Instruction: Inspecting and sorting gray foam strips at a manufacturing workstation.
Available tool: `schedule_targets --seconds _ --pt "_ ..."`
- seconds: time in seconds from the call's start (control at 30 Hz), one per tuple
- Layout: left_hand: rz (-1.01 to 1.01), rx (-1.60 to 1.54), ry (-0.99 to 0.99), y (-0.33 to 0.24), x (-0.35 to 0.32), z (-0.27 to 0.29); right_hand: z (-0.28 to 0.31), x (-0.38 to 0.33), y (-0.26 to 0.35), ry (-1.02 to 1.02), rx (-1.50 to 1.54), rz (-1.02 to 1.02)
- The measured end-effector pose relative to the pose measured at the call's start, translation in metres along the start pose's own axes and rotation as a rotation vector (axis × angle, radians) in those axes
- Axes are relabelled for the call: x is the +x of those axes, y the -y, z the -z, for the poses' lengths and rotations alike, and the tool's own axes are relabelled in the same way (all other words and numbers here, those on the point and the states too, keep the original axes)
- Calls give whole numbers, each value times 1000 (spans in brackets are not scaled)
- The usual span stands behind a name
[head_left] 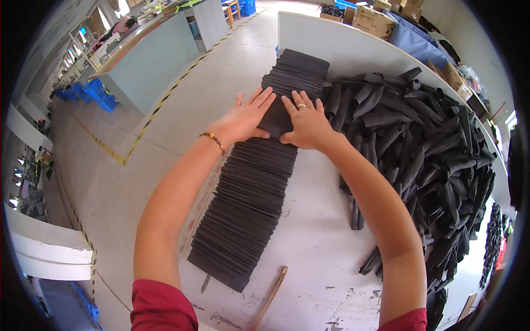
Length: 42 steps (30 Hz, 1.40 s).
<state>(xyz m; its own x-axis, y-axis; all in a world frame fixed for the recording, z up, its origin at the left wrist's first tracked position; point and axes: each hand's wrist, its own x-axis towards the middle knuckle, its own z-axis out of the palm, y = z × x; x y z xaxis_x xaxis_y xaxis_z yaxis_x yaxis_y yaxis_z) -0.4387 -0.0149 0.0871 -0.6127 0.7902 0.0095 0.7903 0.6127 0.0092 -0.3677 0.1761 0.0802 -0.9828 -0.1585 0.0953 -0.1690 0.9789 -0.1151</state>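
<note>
A long row of flat black fabric pieces (pixel 237 204), stacked overlapping, runs from near the middle of the white table (pixel 317 231) to its far edge. Both my hands lie on the row's upper part. My left hand (pixel 248 118), below a beaded bracelet, presses on the left side with fingers stretched forward. My right hand (pixel 309 121), with a ring on one finger, rests on the right side, fingers spread. Between the hands a smooth black piece (pixel 277 118) lies flat. Neither hand grips anything that I can see.
A big loose heap of rolled black pieces (pixel 419 138) covers the table's right side, against a white partition (pixel 342 44). A thin wooden stick (pixel 270 298) lies near the front. Beyond the left edge is a floor with striped tape (pixel 144 132); blue crates (pixel 100 95) stand farther off.
</note>
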Motion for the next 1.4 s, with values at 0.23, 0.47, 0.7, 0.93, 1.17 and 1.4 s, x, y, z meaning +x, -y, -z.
schedule_targets --seconds 0.23,0.47,0.7,0.93,1.17,1.4 --pt "-50 -39 -43 5 -4 -8 14 -35 0 -58 2 84" --pt "19 -170 83 -19 -12 21 129 -191 -54 -92 -21 -85" --pt "-150 -243 -145 -73 -60 59 197 -405 -98 -195 106 -537" --pt "-388 -483 -176 -183 -52 29 148 -603 -161 -472 602 -1370" --pt "-269 -617 -290 -277 -12 -28 113 -608 -173 -650 253 -1355" --pt "169 -590 -423 -301 33 -63 85 -641 -257 -607 376 -1618"
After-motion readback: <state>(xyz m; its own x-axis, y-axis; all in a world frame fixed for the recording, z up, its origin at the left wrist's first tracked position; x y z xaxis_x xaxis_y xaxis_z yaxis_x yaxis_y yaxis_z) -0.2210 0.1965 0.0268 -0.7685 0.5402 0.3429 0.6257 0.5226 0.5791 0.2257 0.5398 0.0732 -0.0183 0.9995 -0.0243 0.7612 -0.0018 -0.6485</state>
